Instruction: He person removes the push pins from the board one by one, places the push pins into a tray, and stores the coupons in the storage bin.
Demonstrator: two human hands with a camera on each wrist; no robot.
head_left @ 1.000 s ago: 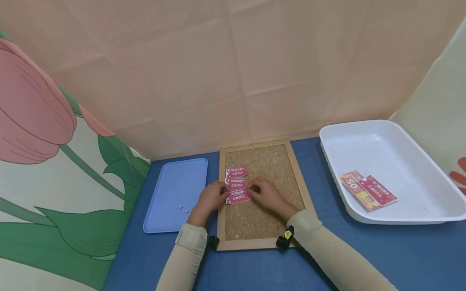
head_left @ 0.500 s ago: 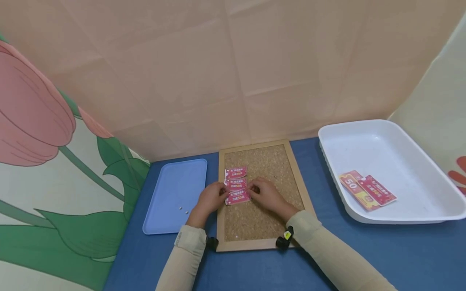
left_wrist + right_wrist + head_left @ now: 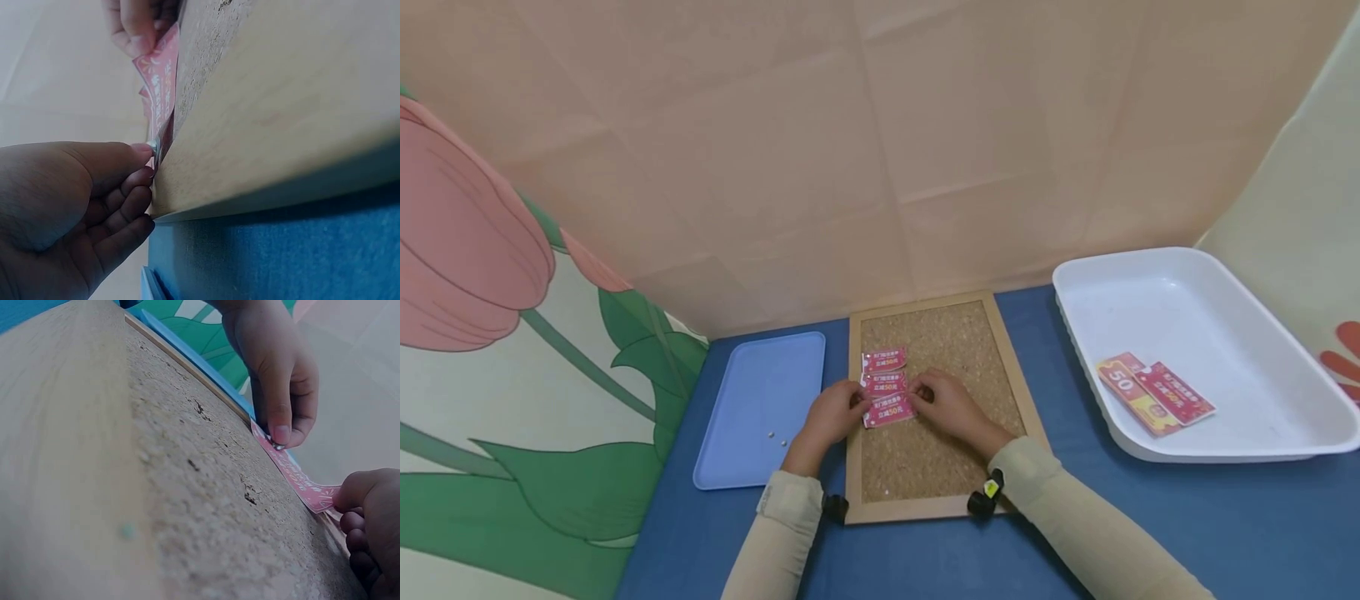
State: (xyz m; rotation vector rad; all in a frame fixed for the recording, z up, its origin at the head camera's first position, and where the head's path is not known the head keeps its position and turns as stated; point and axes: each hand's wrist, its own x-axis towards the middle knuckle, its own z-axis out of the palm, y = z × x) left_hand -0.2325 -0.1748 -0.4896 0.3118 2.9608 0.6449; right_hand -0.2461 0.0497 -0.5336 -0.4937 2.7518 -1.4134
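Observation:
Three pink coupons form a column on the left part of a wood-framed cork board (image 3: 955, 333). At the left end of the lowest coupon (image 3: 889, 411), my left hand (image 3: 833, 412) pinches a small shiny thumbtack (image 3: 152, 147) between thumb and fingers. My right hand (image 3: 953, 404) holds that coupon's right end, which curls up off the cork in the right wrist view. Above it lie the middle coupon (image 3: 886, 383) and the top coupon (image 3: 883, 360), both flat. Whether the tack's point is in the cork cannot be made out.
Left of the board lies a blue tray (image 3: 767, 375) with small tacks (image 3: 771, 434) near its right edge. To the right, a white tub (image 3: 1187, 308) holds a pink coupon (image 3: 1176, 393) overlapping a yellow-and-pink one (image 3: 1138, 396). A beige cloth backdrop (image 3: 775, 167) rises behind the table.
The head view has shifted slightly, so everything sits a little lower in it. Both hands keep their places at the ends of the lowest coupon.

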